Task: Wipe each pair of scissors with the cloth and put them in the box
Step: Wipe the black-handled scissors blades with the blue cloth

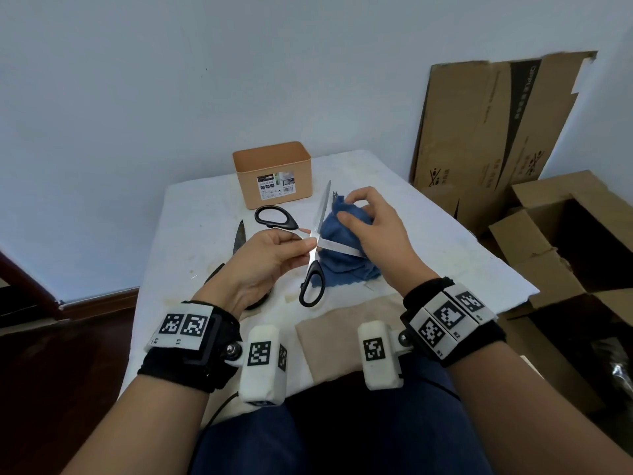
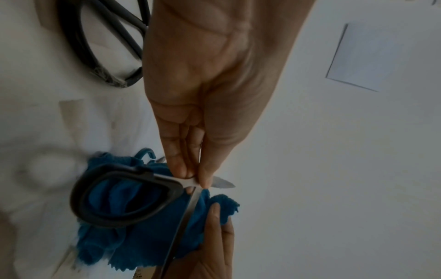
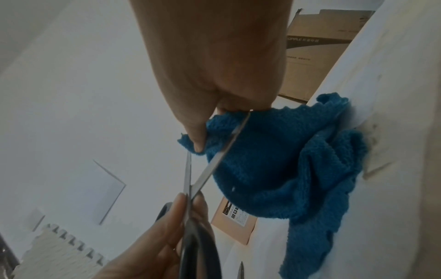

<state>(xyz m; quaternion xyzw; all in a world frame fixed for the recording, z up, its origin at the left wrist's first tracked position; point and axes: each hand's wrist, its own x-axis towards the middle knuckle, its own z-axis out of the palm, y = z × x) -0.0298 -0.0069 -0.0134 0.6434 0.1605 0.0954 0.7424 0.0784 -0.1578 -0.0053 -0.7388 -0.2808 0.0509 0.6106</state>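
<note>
My left hand (image 1: 305, 243) (image 2: 198, 181) pinches a black-handled pair of scissors (image 1: 323, 214) (image 2: 188, 213) (image 3: 214, 164) at the pivot, above the table. The blades are spread wide, one pointing away and one pointing right into the blue cloth (image 1: 342, 265) (image 2: 143, 245) (image 3: 274, 169). My right hand (image 1: 346, 207) (image 3: 219, 126) grips the bunched cloth around that right-pointing blade, thumb on top. The cloth's lower folds rest on the table. The orange box (image 1: 274, 162) (image 3: 236, 222) stands open at the far edge. A second pair of scissors (image 1: 239, 238) (image 2: 105, 79) lies at the left, its handles partly hidden by my left hand.
The table has a white cover (image 1: 191, 214), with a beige pad (image 1: 339, 334) at its near edge. Flattened cardboard (image 1: 496, 132) leans on the wall to the right, above open cartons (image 1: 565, 234) on the floor. A small dark tip (image 1: 334, 194) pokes out behind the cloth.
</note>
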